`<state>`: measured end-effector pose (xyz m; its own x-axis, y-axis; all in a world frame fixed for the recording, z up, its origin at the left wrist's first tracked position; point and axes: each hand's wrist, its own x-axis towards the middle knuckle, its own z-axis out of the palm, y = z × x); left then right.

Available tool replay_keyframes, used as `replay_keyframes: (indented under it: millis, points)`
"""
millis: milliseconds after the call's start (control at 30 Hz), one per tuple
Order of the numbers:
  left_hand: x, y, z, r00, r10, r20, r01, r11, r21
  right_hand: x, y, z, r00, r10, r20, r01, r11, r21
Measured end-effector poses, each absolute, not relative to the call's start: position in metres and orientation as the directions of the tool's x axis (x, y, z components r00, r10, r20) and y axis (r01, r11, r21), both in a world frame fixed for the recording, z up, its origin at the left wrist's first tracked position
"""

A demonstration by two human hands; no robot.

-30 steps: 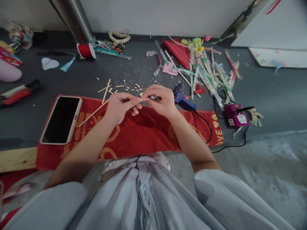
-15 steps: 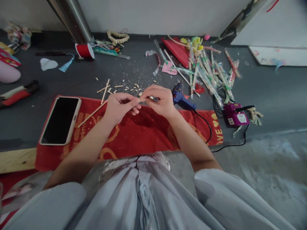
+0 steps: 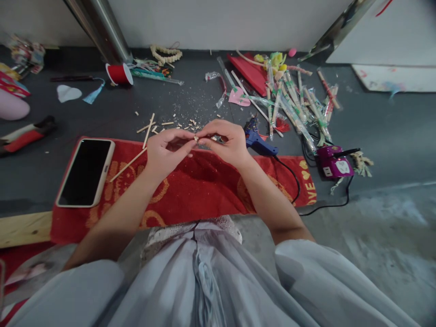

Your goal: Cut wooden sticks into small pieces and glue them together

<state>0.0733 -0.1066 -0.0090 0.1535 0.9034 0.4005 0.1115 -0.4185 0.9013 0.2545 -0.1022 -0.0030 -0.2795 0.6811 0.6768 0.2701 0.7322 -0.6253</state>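
Observation:
Between the fingertips of both hands is a small pale wooden piece, mostly covered by the fingers. My left hand pinches it from the left with thumb and forefinger. From the right, my right hand pinches it too, and the tips nearly meet. Both hands hover over the far edge of a red towel with gold patterns. Short cut bits of wooden stick and crumbs lie just beyond the fingers. Thin wooden sticks rest left of my left hand. A blue glue gun lies right of my right hand.
A phone lies on the towel's left end. Pliers and a red ribbon spool are farther left. Wrapped sticks pile up at back right, near a purple power socket with a black cord.
Both hands have shifted slightly left and up with the small wooden piece. My left hand's lower fingers have curled in behind the thumb, and the piece is turned a little.

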Motion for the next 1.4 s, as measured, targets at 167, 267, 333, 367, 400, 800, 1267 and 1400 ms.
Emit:
replay_keyframes:
  millis: [167, 267, 333, 367, 400, 800, 1267, 1400]
  points:
    - [0.073, -0.107, -0.011, 0.179, 0.886, 0.427, 0.141, -0.453, 0.880, 0.253, -0.102, -0.005, -0.275, 0.715, 0.643, 0.298, 0.699, -0.650]
    - [0.073, -0.107, -0.011, 0.181, 0.878, 0.443, 0.148, -0.470, 0.870, 0.253, -0.103, -0.005, -0.273, 0.729, 0.628, 0.298, 0.684, -0.665]
    - [0.073, -0.107, -0.012, 0.172, 0.880, 0.443, 0.155, -0.468, 0.870, 0.252, -0.103, -0.005, -0.269, 0.726, 0.633, 0.289, 0.688, -0.666]
    - [0.073, -0.107, -0.012, 0.168, 0.883, 0.439, 0.159, -0.463, 0.872, 0.252, -0.103, -0.005, -0.265, 0.720, 0.641, 0.282, 0.694, -0.662]
    - [0.074, -0.107, -0.012, 0.163, 0.887, 0.433, 0.160, -0.457, 0.875, 0.252, -0.104, -0.004, -0.261, 0.713, 0.651, 0.274, 0.702, -0.658]
    - [0.075, -0.103, -0.012, 0.135, 0.946, 0.296, 0.036, -0.303, 0.952, 0.253, -0.102, -0.007, -0.274, 0.688, 0.672, 0.300, 0.725, -0.620]
    - [0.076, -0.110, -0.007, 0.116, 0.886, 0.449, 0.255, -0.464, 0.848, 0.250, -0.106, -0.005, -0.274, 0.772, 0.574, 0.232, 0.632, -0.739]
    - [0.075, -0.110, -0.009, 0.127, 0.837, 0.533, 0.257, -0.546, 0.797, 0.250, -0.105, -0.007, -0.265, 0.763, 0.590, 0.227, 0.644, -0.731]
